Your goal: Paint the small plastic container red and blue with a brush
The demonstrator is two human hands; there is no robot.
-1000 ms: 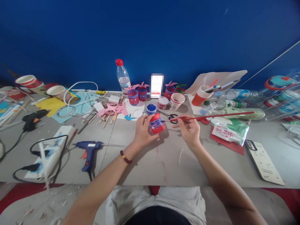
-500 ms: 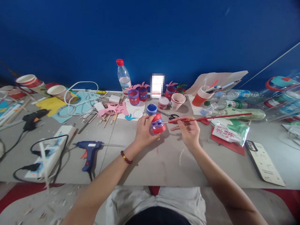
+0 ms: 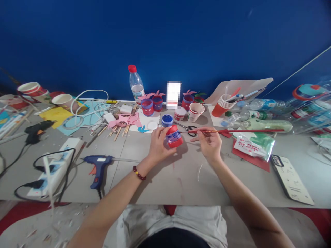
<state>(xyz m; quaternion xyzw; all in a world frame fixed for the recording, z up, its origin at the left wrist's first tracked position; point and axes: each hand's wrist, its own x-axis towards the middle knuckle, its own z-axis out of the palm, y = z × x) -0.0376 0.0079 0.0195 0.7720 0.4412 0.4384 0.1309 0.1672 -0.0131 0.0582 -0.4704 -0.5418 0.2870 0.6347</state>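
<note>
My left hand (image 3: 159, 144) grips a small cup (image 3: 174, 137) painted red at both ends with a blue band round its middle. The cup is tilted above the table, its far side hidden by my fingers. Pinched in my right hand (image 3: 209, 142) is a long red paintbrush (image 3: 232, 131), its tip pointing left at the cup's blue band, close beside it. Just behind the cup stands an open jar of blue paint (image 3: 167, 120). A pink-lidded jar (image 3: 180, 113), a white paper cup (image 3: 196, 112) and black-handled scissors (image 3: 191, 130) are near the brush.
Red-and-blue cups (image 3: 147, 107) with paper leaves stand at the back near a bottle (image 3: 136, 86). On the left lie a blue glue gun (image 3: 99, 167) and a power strip (image 3: 55, 167). A phone (image 3: 292, 179) and plastic bottles (image 3: 266, 104) are on the right.
The paintbrush has drawn back slightly to the right with my right hand, its tip leaving the middle of the cup's band. My left hand and the cup have barely moved.
</note>
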